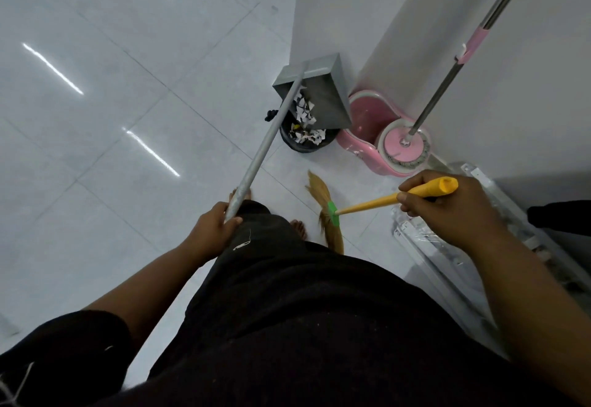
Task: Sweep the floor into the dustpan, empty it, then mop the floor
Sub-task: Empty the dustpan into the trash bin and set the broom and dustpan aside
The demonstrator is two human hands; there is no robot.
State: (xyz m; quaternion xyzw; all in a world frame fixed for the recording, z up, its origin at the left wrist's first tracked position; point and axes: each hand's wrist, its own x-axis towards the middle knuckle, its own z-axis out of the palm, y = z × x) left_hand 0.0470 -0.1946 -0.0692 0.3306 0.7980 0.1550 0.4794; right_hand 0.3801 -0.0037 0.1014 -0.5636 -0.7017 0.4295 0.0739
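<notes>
My left hand (213, 227) grips the long grey handle (262, 154) of a grey metal dustpan (323, 93). The dustpan is tipped over a black bin (303, 146), and torn paper scraps (305, 115) are sliding out of it into the bin. My right hand (447, 208) holds the yellow handle (399, 197) of a straw broom (323, 202), whose bristles hang near my bare feet. A pink mop bucket (371, 125) stands against the wall with the mop head (404, 144) sitting in its spinner and the mop pole (460, 58) leaning up to the right.
White glossy floor tiles (112, 102) stretch to the left. A white wall corner (367, 22) rises behind the bin and the bucket. Long metal rails (447, 246) lie on the floor at the right.
</notes>
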